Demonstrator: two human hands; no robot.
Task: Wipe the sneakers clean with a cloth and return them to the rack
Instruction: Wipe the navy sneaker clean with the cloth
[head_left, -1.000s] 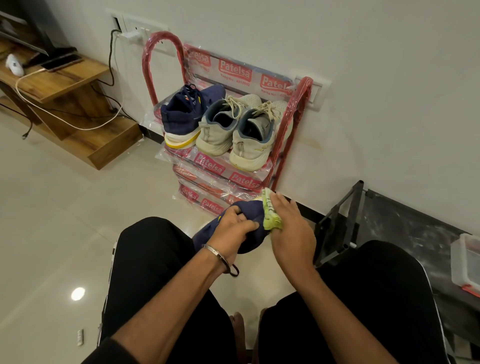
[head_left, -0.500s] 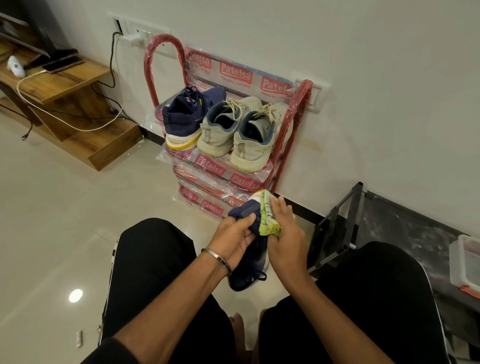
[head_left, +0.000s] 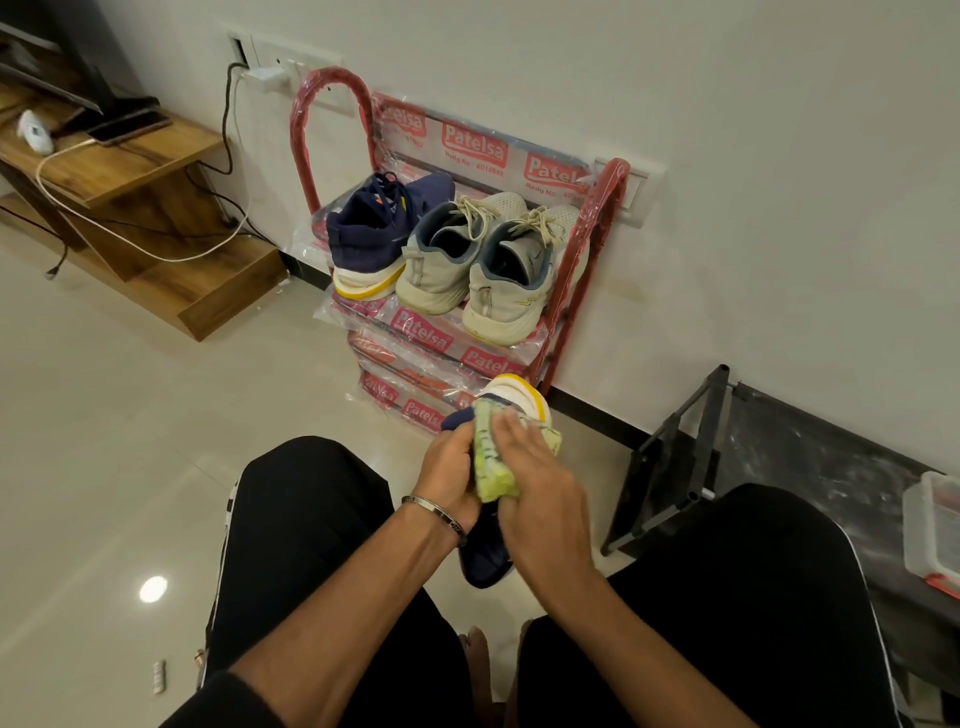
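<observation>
Left hand (head_left: 448, 478) grips the navy sneaker (head_left: 485, 551), right hand (head_left: 540, 493) presses the green cloth (head_left: 491, 462) on it, fingers seemingly flat, blurred.

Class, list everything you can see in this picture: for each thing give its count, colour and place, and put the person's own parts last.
navy sneaker: one, held over the lap
cloth: one, yellow-green, on held sneaker
shoe rack: one, red, against wall
navy sneaker on rack: one, top shelf, leftmost
pale sneakers: two, cream, top shelf
wooden unit: one, brown, far left
black frame: one, right, by wall
left hand: grips held sneaker
right hand: presses cloth
</observation>
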